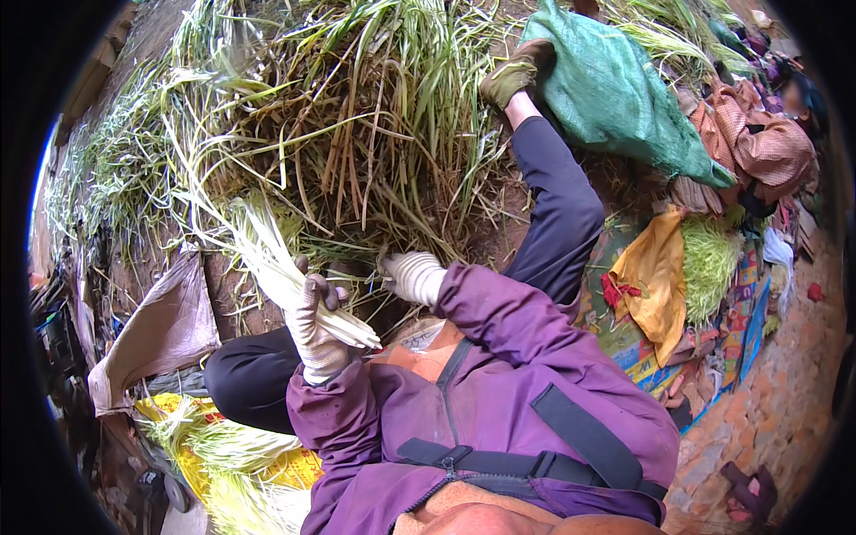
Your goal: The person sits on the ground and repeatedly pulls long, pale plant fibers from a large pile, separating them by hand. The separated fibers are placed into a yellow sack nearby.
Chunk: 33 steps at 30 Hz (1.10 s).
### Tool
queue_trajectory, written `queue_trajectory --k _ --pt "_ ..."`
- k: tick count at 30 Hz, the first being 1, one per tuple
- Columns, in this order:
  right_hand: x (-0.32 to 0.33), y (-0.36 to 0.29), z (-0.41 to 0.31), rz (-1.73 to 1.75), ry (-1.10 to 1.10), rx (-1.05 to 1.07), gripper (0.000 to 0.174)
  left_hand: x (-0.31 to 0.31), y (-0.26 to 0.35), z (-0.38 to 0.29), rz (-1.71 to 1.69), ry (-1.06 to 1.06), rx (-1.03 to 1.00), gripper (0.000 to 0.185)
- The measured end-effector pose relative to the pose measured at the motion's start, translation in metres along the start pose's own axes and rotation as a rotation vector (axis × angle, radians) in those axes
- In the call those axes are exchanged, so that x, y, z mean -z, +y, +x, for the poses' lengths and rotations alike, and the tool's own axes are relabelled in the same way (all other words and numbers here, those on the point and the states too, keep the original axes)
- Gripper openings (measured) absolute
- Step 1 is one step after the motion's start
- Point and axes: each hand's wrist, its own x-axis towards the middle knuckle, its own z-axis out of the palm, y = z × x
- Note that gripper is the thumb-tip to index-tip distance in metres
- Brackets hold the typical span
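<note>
My left hand (pixel 315 311), in a striped knit glove with dark fingers, grips a bundle of pale stalks (pixel 271 257). Their thick white ends point toward my body, and the long thin leaves run up to the left. My right hand (pixel 409 273), gloved the same way, lies at the lower edge of a large heap of long green and brown stalks (pixel 348 147). Its fingertips are partly hidden among the plants, so I cannot tell whether it holds any. Both hands are above my lap, a short distance apart.
A green woven sack (pixel 602 87) lies beyond my shoe. At the right are an orange cloth (pixel 652 281), pale green stalks (pixel 710 267) and checked fabric (pixel 769 140). More pale bundles (pixel 241 448) rest on a yellow sheet (pixel 301 468) at the lower left, near a dusty cloth (pixel 160 328).
</note>
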Motion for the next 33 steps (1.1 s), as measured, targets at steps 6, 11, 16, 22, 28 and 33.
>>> queue_trajectory --k 6,11,16,22,28,33 --pt "0.041 0.078 -0.010 0.318 0.552 -0.343 0.033 0.000 -0.002 0.003 0.029 0.002 0.011 0.054" --pt "0.041 0.109 0.010 0.367 0.429 -0.568 0.039 -0.004 -0.003 0.006 0.033 0.048 0.022 0.053" --pt "0.042 0.101 0.034 0.347 0.409 -0.619 0.049 -0.006 -0.004 0.006 -0.051 0.072 0.065 0.055" --pt "0.084 0.087 -0.038 0.895 0.852 -0.363 0.033 0.003 -0.002 0.002 -0.055 0.027 0.032 0.053" --pt "0.113 0.051 -0.130 1.566 0.899 0.354 0.026 0.012 0.008 -0.003 -0.354 -0.058 -0.023 0.048" --pt "0.083 0.010 -0.089 0.362 1.046 0.187 0.025 0.007 0.004 -0.008 -0.057 -0.084 -0.017 0.055"
